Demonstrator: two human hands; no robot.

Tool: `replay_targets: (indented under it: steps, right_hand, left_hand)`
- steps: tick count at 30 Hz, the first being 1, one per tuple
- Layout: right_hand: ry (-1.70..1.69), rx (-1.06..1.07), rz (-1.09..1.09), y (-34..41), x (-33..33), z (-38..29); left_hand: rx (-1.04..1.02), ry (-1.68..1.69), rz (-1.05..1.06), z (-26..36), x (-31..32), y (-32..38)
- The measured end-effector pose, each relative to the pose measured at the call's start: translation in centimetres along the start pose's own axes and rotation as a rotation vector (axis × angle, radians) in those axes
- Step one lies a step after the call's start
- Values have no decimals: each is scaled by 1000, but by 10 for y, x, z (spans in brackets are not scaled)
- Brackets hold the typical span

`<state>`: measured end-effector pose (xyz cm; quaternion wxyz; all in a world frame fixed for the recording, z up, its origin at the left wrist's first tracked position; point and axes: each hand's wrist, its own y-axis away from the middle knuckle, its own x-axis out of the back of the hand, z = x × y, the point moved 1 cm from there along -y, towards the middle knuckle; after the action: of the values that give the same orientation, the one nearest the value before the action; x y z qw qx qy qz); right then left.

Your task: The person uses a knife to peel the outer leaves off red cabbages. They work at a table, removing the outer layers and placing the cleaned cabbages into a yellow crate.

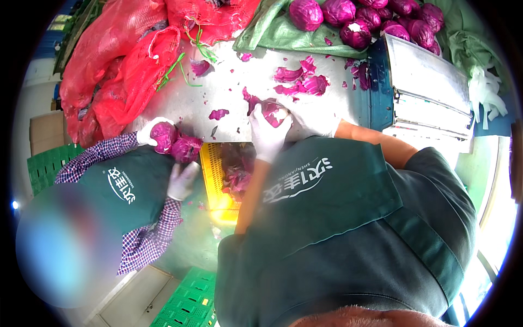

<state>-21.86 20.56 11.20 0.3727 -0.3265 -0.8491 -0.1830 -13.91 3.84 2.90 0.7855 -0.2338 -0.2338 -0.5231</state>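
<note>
A red cabbage (273,113) with a pale patch on its right side is at the near edge of the metal table. My left hand (269,133), in a white glove, grips it from the near side with fingers and thumb around it. My right hand (316,118), also gloved in white, is against or very close to its upper right side; glare and blur hide how its fingers are set. A loose purple leaf (251,100) touches or adjoins the cabbage's left side. More torn leaves (302,79) lie just beyond my hands on the metal table (229,88).
Whole cabbages (337,12) rest on green sacking (261,34) at the back. A metal-topped box (429,77) stands right, red mesh sacks (118,73) left. A yellow crate (210,180) holding leaves is below the table edge. At left, a co-worker (130,180) handles two cabbages (186,148).
</note>
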Motion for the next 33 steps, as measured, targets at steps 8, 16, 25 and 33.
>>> replay_targets:
  steps: [8,16,25,33]
  right_hand:
    - [-1,-129,34,-20,-20,51]
    - [-95,30,269,-30,-15,54]
    - [-91,-141,-299,-30,-33,30]
    - [-319,94,-177,-30,-52,57]
  left_hand:
    - [97,-28,46,11,-2,-3]
    - [147,61,48,10,0,4]
    - [308,427,70,-24,9,37]
    - [484,777,7,19,42,40]
